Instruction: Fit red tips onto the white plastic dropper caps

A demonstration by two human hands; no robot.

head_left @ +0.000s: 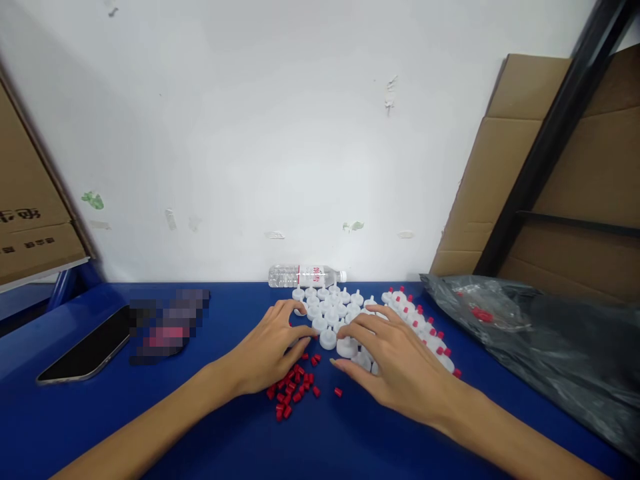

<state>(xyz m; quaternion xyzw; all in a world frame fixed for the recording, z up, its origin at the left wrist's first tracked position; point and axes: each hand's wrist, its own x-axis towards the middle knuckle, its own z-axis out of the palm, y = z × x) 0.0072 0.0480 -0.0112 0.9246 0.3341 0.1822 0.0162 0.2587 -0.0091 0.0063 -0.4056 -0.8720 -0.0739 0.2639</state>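
Observation:
My left hand (273, 347) is closed in a pinch above the pile of small red caps (290, 387). A bit of red shows at its fingertips, mostly hidden. My right hand (390, 353) curls its thumb and fingers around a white spouted lid (347, 347), low over the table. Between and behind the hands stand many white spouted lids (328, 339), spouts up and bare. To the right, a slanted group of white lids with red tips (415, 320) is partly hidden by my right hand. One loose red cap (339, 392) lies apart from the pile.
A clear water bottle (305, 276) lies on its side against the wall. On the left of the blue table (200, 433) are a phone (85, 347) and a pixelated item (173, 327). A dark plastic bag (550, 353) covers the right side, with cardboard (500, 160) behind it.

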